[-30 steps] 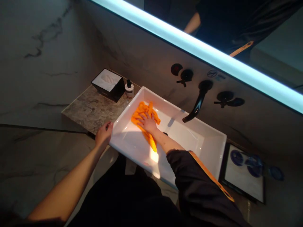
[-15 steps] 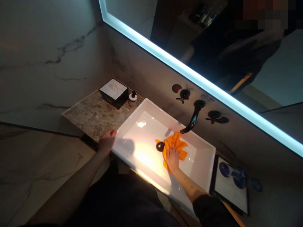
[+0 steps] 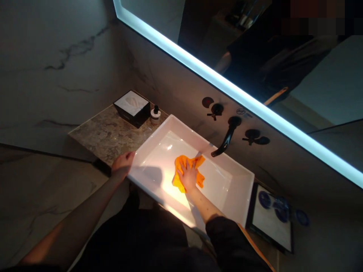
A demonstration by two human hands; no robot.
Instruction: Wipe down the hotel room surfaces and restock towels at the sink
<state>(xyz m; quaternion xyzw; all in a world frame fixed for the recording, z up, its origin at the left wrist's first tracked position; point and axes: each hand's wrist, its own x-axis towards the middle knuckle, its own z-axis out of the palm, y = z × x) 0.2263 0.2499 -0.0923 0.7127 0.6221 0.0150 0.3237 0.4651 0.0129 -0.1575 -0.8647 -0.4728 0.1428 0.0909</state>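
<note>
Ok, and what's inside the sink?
Inside the sink, an orange cloth lies on the bottom, with the person's right hand spread on top. Whatever is beneath the cloth is covered, so I can't tell what's there.

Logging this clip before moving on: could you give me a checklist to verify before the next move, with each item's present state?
1. Right hand on the orange cloth: ok, fingers spread.
2. Cloth inside the basin: ok.
3. Left hand at the basin's rim: ok; firmness of hold: cannot tell.
4. Spout apart from right hand: ok.
5. Pump bottle upright, outside basin: ok.
6. Surface beneath cloth: cannot tell, covered.
</note>
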